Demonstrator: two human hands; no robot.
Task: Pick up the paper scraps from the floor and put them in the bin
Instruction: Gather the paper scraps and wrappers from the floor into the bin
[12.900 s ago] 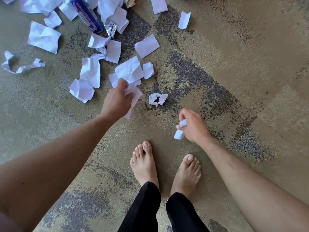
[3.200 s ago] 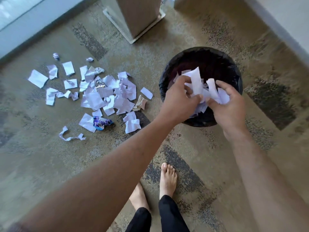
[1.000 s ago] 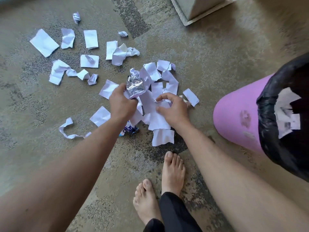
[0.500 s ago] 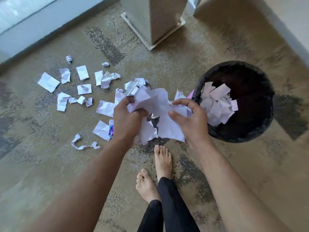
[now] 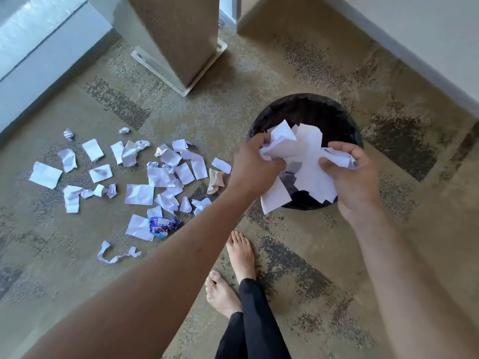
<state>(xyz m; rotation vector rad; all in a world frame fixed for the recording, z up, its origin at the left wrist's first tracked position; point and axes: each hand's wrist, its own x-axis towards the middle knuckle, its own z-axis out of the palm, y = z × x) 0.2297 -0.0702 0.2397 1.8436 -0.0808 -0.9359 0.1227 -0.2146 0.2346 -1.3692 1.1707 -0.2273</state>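
A bundle of white paper scraps (image 5: 303, 161) hangs over the mouth of the black-lined bin (image 5: 311, 110). My left hand (image 5: 252, 169) grips the bundle's left side and my right hand (image 5: 352, 177) grips its right side, fingers curled round the paper. The bundle hides most of the bin's inside. Several more white scraps (image 5: 140, 194) lie scattered on the carpet to the left of the bin, with a torn curled strip (image 5: 116, 253) nearest me.
A purple snack wrapper (image 5: 163, 226) and a silver foil piece (image 5: 160, 150) lie among the scraps. A square pillar base (image 5: 181, 73) stands behind them. A wall runs along the right, a window ledge (image 5: 39, 60) at far left. My bare feet (image 5: 238, 255) stand near the bin.
Both hands have carried the gathered bundle from above the floor pile rightward, so it now hangs over the bin's mouth. The view has shifted with them.
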